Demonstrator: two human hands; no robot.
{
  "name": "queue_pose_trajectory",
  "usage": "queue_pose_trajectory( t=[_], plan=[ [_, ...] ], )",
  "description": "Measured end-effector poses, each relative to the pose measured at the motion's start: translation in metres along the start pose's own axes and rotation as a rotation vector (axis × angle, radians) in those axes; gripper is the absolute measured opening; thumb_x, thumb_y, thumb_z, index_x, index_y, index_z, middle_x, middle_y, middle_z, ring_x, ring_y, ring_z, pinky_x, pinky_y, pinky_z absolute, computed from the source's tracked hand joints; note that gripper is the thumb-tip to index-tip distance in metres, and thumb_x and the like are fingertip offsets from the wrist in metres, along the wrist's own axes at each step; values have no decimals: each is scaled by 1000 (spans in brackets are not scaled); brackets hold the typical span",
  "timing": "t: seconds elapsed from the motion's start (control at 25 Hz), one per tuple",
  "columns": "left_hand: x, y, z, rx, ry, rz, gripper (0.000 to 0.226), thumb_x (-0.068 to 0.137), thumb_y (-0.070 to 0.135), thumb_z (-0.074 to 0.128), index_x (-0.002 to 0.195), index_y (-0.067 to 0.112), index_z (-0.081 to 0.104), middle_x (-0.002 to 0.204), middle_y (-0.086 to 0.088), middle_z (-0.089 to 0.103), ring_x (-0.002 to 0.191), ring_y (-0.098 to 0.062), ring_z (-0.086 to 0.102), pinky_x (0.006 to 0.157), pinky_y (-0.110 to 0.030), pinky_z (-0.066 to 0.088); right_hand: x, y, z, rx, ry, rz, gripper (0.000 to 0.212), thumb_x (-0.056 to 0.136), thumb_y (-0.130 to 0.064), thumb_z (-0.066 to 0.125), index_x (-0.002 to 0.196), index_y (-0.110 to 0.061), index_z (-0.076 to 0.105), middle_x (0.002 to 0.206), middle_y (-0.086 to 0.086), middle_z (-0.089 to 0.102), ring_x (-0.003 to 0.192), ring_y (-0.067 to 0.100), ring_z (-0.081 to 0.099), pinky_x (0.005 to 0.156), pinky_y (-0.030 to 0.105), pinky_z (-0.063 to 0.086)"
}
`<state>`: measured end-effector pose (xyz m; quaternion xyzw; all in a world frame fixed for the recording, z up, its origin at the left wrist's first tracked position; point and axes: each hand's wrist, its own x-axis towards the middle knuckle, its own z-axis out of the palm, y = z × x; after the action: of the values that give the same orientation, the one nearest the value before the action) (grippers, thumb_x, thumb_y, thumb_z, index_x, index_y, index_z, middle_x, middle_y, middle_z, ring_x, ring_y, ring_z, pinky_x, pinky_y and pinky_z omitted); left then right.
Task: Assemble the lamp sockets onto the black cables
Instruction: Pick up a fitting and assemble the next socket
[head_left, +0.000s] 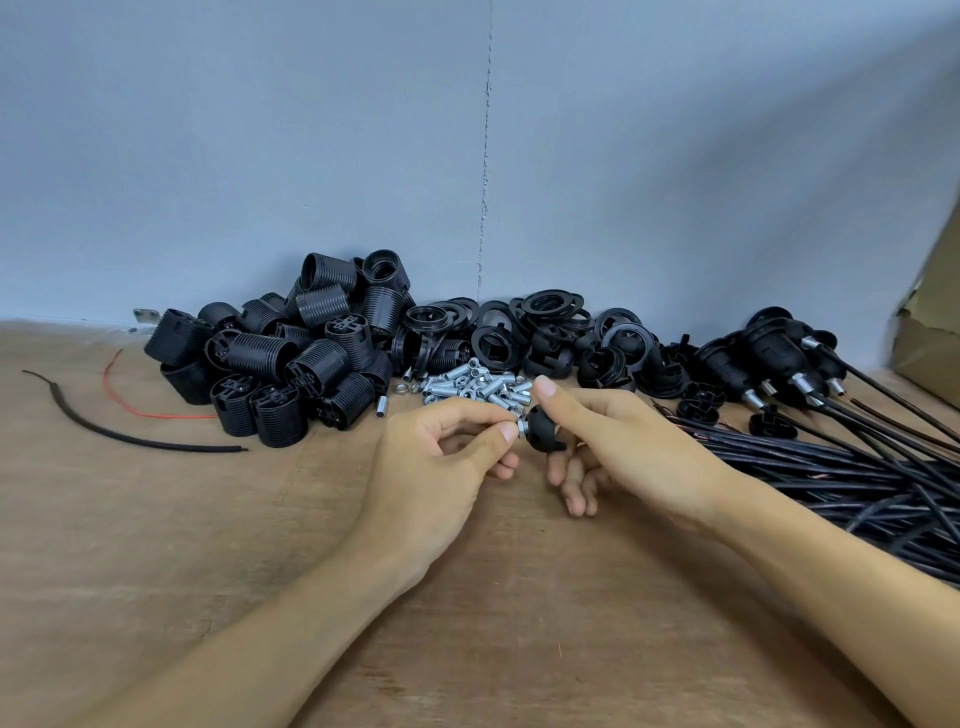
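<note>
Near the left edge of the tabletop lie a cable scrap and a red wire. Socket bodies are heaped along the back edge. At mid-table the left hand pinches a metal nipple against the cap, which the right hand grips between thumb and fingers. Behind them sit loose nipples and rings. At the right edge, finished sockets sit on black cables, beside a box.
</note>
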<state>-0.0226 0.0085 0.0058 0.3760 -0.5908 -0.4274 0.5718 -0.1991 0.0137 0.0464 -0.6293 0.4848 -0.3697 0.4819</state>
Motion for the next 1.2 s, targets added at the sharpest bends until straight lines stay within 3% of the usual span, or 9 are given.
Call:
queue_pose_trajectory(
  t=[0.12,0.28,0.4,0.48,0.64,0.72,0.92,1.04,1.2],
  plan=[
    [-1,1,1,16,-2,28,20,88,4,76,84,23,80,79,-3,77,68,-18,74,65,-20,57,0,-2,1,-22,3,24,51,91,-71,44,64,-34,68,66,18,66,47,26,62,44,27,48],
    [0,-1,0,11,44,28,23,89,4,75,83,26,80,79,-2,77,68,-18,74,64,-21,58,-2,-3,-4,2,-80,32,53,94,-60,53,105,-11,70,72,22,68,53,30,65,48,30,52],
    [0,0,0,10,30,37,24,89,5,75,86,28,79,81,-1,77,70,-17,75,65,-21,58,-2,-2,-5,-16,-82,67,65,94,-61,51,99,3,64,68,21,66,49,29,63,46,29,51],
    [-1,0,0,6,19,50,23,89,5,75,87,28,79,83,-1,77,71,-18,75,67,-22,58,-2,-2,-1,-17,-58,96,68,93,-65,49,91,1,64,67,21,66,48,28,62,46,29,50],
    [-1,1,-1,-17,-1,35,24,89,3,75,86,26,80,82,-3,77,71,-19,75,67,-22,58,2,-1,4,95,68,7,39,96,-48,60,93,-9,68,81,9,67,66,23,65,59,33,54],
    [-1,1,-1,-25,6,14,24,89,2,74,84,25,80,81,-4,77,71,-19,75,67,-22,58,2,-1,4,94,133,-26,37,94,-46,64,91,-9,66,80,3,67,66,19,64,63,34,53],
    [2,-1,-1,-51,93,-51,21,89,1,74,83,20,80,79,-7,77,69,-19,74,65,-21,57,1,-2,3,6,65,73,74,89,-71,48,96,-1,71,76,10,71,57,23,60,49,31,48],
    [4,-1,-3,-57,128,-82,18,89,0,73,85,16,79,76,-7,76,67,-18,73,64,-21,57,-1,-2,-1,-38,-28,18,66,88,-73,49,81,-11,71,71,10,68,51,17,53,45,26,40],
    [5,0,-3,-79,117,-114,15,89,0,73,86,14,79,75,-8,76,65,-17,73,63,-20,57,-2,-3,-6,38,-29,-103,49,92,-65,52,82,-22,74,62,6,48,44,11,37,42,21,30]
  ],
)
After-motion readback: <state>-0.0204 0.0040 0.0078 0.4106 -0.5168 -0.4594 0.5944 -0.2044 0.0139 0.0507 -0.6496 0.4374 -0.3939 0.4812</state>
